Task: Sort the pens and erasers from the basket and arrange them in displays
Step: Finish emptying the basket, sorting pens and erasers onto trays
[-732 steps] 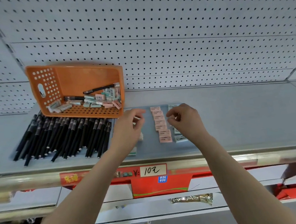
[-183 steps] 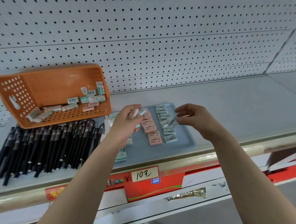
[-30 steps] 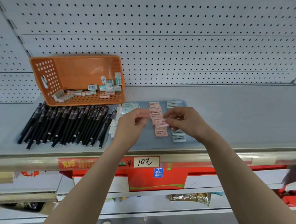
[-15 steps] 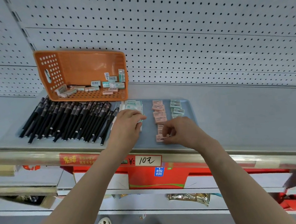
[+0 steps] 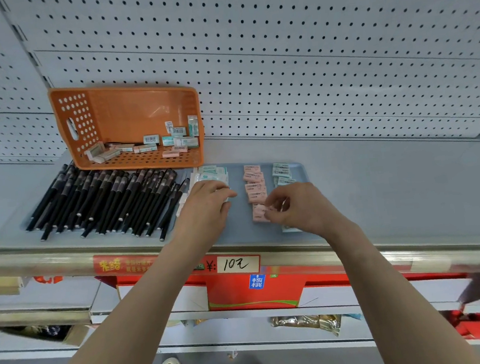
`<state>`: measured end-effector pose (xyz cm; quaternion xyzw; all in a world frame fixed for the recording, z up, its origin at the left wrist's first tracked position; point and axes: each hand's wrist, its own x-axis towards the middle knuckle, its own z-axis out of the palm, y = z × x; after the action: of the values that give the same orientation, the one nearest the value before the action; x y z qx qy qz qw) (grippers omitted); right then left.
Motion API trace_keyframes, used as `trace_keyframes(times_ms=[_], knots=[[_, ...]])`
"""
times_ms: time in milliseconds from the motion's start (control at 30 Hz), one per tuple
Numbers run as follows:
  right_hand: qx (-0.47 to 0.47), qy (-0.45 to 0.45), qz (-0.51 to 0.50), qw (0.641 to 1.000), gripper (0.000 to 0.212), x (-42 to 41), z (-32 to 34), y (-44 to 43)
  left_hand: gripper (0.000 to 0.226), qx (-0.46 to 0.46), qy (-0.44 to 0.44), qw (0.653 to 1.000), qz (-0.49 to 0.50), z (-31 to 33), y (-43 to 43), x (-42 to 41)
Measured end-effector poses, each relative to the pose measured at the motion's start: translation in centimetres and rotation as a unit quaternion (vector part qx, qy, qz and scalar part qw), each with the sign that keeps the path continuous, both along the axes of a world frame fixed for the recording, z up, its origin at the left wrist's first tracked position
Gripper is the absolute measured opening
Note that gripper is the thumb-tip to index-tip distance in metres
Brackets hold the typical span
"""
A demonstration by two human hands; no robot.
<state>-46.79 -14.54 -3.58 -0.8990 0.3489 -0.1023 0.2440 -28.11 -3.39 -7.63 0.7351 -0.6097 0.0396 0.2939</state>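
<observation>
Head view: R hand point(image 5: 296, 205) pinched a pink eraser point(image 5: 259, 213) at the near end of the pink row point(image 5: 254, 180), frame centre, best set square w/ its neighbours, while L hand point(image 5: 206, 205) curled over green erasers point(image 5: 213, 174), grip unclear; more waited in basket point(image 5: 126, 110), upper left.

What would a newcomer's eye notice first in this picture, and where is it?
The orange basket, tipped up against the pegboard at the back left with erasers inside, stands out most. In front of it lies a dense row of black pens. To their right, the right hand pinches a pink eraser at the near end of its column.
</observation>
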Motion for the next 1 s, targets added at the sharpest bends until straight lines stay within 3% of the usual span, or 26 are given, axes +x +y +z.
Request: trace_keyframes(times_ms=[100,367,533,700,1000], knots=[[-0.006,-0.027,-0.029,0.999,0.013,-0.2,0.2,-0.5,0.024,0.004,0.006,1.000,0.000,-0.1,-0.3,-0.2],[-0.025,0.043,0.035,0.998,0.017,1.5,-0.3,0.1,0.023,0.006,0.006,1.000,0.002,-0.3,-0.6,0.0],[-0.069,0.124,0.098,0.985,0.043,1.5,0.4,-0.6,0.022,-0.005,0.010,1.000,0.005,-0.3,-0.5,0.5],[-0.083,0.113,0.095,0.986,0.026,2.1,0.5,-0.8,0.022,-0.008,0.002,1.000,0.006,-0.4,-0.6,0.7],[-0.079,0.105,0.055,0.990,0.027,3.1,-0.3,-1.4,0.025,-0.008,0.007,1.000,-0.002,-0.8,-0.7,1.8]])
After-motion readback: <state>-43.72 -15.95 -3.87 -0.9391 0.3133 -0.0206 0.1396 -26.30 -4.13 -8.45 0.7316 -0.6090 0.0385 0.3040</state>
